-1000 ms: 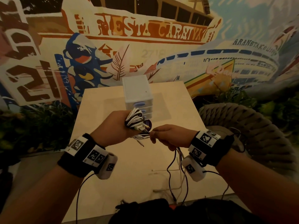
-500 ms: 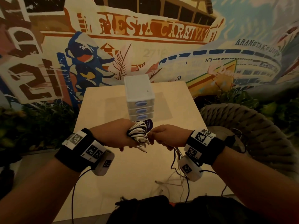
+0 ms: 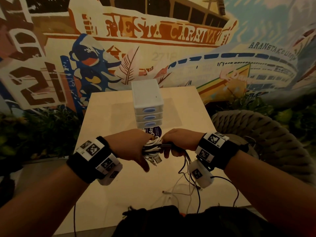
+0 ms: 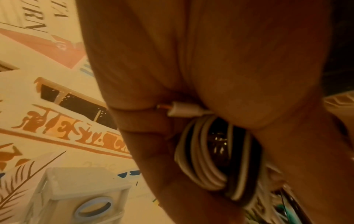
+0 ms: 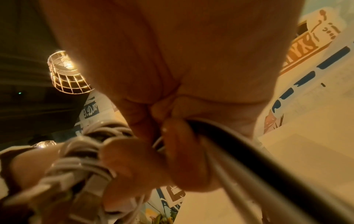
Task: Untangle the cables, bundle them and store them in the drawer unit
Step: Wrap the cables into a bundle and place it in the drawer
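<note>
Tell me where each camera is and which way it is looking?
Head: worn on the head, looks down at the table, drawer unit and both hands.
Left wrist: looks along the left hand, which grips the cable bundle.
Right wrist: looks along the right hand, which grips loose cables.
Shared: both wrist views show the bundle; head and left wrist views show the drawer unit.

One drawer unit [image 3: 147, 103] with three drawers, one cable bundle [image 3: 153, 146], two hands, one table [image 3: 106, 117]

Mural [image 3: 171, 48]: "ARANETA", "21", "2718"; sticker [image 3: 154, 131]: "ay".
</note>
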The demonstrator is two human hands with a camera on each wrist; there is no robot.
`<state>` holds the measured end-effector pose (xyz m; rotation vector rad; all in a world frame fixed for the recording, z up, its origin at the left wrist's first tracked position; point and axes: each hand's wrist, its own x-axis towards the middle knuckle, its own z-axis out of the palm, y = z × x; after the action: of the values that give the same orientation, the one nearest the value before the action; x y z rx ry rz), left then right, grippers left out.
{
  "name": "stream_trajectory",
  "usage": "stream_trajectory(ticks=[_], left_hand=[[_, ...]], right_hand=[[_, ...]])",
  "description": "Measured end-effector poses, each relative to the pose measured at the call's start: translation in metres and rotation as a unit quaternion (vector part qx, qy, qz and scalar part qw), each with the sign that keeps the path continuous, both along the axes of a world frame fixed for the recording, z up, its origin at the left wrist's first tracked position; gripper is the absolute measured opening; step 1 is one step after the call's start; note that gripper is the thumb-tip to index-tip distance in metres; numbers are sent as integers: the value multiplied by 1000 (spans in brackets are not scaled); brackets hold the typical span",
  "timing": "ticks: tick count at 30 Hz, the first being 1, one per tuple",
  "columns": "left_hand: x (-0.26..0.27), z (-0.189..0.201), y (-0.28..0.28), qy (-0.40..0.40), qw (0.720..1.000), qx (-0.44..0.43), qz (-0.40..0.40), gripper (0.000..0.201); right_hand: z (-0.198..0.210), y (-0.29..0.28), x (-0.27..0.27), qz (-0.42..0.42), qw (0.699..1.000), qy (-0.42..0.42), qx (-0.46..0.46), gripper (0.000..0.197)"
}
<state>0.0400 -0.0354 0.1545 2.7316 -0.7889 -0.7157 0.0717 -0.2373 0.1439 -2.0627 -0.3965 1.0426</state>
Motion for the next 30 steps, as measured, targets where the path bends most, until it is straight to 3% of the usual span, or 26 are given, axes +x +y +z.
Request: stream_trajectory(ticks=[4, 9, 14, 17, 20, 30], left_hand=[[-3, 0, -5, -78, 996, 29, 22, 31], [-8, 11, -11, -84, 996, 40, -10, 23], [-10, 18, -15, -85, 994, 61, -28, 26], [-9, 19, -23, -100, 991, 65, -59, 21], [-8, 17, -27, -81, 992, 77, -65, 27], [-11, 10, -24, -79, 993, 88, -25, 23]], right_hand=[[1, -1, -2, -20, 1000, 8, 11, 47], [3, -1, 4, 33, 995, 91, 1, 65], [20, 6, 4, 92, 993, 8, -67, 66], [23, 17, -3, 149, 984, -17, -97, 41], [17, 27, -6, 150, 982, -27, -113, 16], [-1, 32, -7, 118, 985, -7, -124, 3]])
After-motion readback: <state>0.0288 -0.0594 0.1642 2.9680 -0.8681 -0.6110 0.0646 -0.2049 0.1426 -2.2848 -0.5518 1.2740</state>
